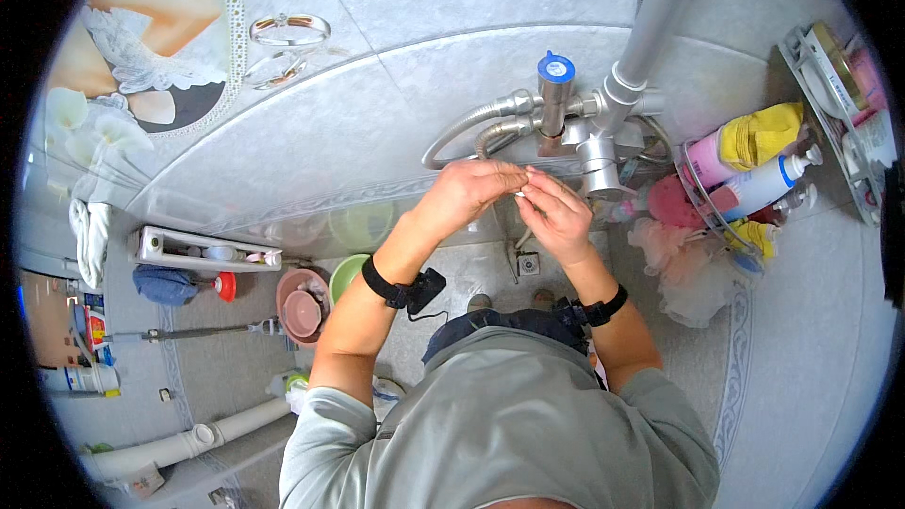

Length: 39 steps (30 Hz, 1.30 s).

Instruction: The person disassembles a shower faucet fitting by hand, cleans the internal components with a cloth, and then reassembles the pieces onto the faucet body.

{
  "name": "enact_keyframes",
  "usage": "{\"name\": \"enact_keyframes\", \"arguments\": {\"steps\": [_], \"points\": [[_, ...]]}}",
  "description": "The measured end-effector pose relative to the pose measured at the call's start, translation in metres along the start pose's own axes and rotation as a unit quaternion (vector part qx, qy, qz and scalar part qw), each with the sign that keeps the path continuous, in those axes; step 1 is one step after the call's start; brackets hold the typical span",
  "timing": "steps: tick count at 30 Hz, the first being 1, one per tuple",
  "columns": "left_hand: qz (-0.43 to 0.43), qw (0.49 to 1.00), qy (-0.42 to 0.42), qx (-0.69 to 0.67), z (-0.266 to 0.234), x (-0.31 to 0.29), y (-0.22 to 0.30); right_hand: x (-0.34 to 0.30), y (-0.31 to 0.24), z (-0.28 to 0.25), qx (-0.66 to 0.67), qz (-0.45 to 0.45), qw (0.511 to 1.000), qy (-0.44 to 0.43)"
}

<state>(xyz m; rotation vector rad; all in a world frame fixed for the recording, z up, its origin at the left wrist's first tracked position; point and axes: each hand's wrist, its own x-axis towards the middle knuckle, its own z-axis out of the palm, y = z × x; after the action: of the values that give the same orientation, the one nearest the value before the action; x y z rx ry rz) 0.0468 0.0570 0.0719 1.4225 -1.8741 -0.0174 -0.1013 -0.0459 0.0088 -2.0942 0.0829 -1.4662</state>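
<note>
My left hand [468,192] and my right hand [560,219] meet fingertip to fingertip in front of the tiled wall, both closed in a pinch. A tiny white bit [520,193] shows between the fingertips; its kind is too small to make out. Just beyond my hands, a steel valve with a blue cap [556,68] stands on the wall, with braided metal hoses [471,124] curving off to its left. Right beside my right hand is the chrome shower mixer [598,165], joined to a thick upright pipe [650,28]. Neither hand touches these fittings.
On the right, a corner rack [702,193] holds bottles and a yellow cloth [762,135]; mesh bath puffs [693,273] hang below it. To the left are a white wall shelf [207,251], pink basins [303,311], a green basin [348,275] and a white drainpipe [203,435]. A floor drain [528,264] lies below.
</note>
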Motion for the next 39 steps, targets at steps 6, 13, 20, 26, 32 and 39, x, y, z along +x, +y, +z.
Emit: {"name": "enact_keyframes", "arguments": {"steps": [6,13,20,26,32,39], "points": [[0.009,0.996,-0.067,-0.053,-0.007,0.015,-0.007,-0.001,-0.001,-0.004,0.006,0.001,1.0,0.001],[-0.028,0.976,-0.207,-0.068,-0.021,0.03,-0.007,-0.009,-0.002,-0.006,-0.007,-0.011,1.0,-0.014],[0.019,0.972,-0.229,-0.047,-0.024,0.039,-0.006,-0.004,-0.002,-0.008,-0.006,0.005,1.0,-0.016],[0.036,0.98,-0.186,-0.058,-0.009,0.029,-0.015,-0.004,0.005,-0.017,-0.001,0.002,1.0,-0.028],[0.009,0.987,-0.141,-0.076,0.0,0.021,-0.015,-0.001,0.006,-0.019,0.017,0.02,0.999,-0.025],[0.11,0.993,-0.026,-0.024,0.022,0.009,-0.031,-0.005,0.024,-0.018,0.02,-0.043,0.998,-0.031]]}}
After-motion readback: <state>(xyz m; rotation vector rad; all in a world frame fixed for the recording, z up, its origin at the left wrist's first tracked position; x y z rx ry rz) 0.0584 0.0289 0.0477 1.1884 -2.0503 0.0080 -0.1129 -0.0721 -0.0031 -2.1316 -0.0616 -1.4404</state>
